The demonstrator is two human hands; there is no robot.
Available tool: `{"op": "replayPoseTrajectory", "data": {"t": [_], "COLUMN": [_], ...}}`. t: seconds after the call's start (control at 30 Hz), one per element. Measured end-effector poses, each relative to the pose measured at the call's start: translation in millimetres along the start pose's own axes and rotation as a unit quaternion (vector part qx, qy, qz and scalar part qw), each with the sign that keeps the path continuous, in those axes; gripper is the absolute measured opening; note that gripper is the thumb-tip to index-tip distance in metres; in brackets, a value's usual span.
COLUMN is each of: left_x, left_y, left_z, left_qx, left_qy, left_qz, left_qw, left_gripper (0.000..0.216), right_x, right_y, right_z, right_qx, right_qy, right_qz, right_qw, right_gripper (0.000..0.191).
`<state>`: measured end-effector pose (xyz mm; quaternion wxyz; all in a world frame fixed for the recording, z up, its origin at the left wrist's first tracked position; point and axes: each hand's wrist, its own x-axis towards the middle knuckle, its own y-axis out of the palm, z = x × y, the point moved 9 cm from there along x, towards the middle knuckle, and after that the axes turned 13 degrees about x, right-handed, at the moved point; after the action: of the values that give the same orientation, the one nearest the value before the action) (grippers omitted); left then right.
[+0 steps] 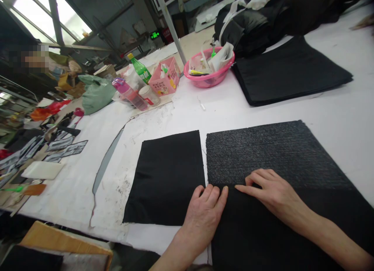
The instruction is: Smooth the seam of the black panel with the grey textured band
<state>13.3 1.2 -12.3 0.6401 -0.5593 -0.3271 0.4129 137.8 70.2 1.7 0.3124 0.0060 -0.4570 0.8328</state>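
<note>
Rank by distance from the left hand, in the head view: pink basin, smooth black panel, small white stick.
1. Smooth black panel, touching the left hand at its fingertips.
2. Small white stick, mid-table beyond it.
3. Pink basin, far side.

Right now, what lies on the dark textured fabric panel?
Smooth black cloth covers its near part, left hand and right hand at the edge; the covered part is hidden.

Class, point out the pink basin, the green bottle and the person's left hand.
pink basin [208, 82], head view, front wall.
green bottle [142, 69], head view, its body.
left hand [204, 212], head view, back of hand.
</note>
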Motion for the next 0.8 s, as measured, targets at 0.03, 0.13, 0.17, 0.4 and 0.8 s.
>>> {"op": "replayPoseTrajectory", "data": {"t": [0.03, 0.13, 0.17, 0.4, 0.8], "left_x": [0.2, 1.4, 1.9, 7.1, 18.5], "left_y": [0.1, 0.1, 0.0, -2.9, -6.5], "left_z": [0.1, -0.4, -0.5, -6.3, -11.5], "left_qx": [-0.001, 0.003, 0.006, 0.016, 0.015], "left_qy": [0.000, 0.002, 0.002, 0.032, 0.056], "left_qz": [-0.001, -0.003, -0.003, -0.008, 0.015], "left_qw": [1.000, 1.000, 1.000, 0.999, 0.998], "left_gripper": [0.047, 0.047, 0.046, 0.041, 0.045], "right_x": [-1.5, -3.7, -3.7, -2.5, -9.4], "right_y": [-1.4, -2.4, -2.1, -0.6, -7.3], "right_z": [-0.5, -1.7, -1.7, 1.9, -4.8], "right_qx": [0.000, -0.003, -0.005, -0.004, 0.005], "right_qy": [-0.002, -0.001, 0.000, -0.005, 0.003], "right_qz": [0.000, 0.000, 0.000, -0.007, 0.022], "right_qw": [1.000, 1.000, 1.000, 1.000, 1.000], "right_gripper": [0.032, 0.032, 0.032, 0.032, 0.032]}}
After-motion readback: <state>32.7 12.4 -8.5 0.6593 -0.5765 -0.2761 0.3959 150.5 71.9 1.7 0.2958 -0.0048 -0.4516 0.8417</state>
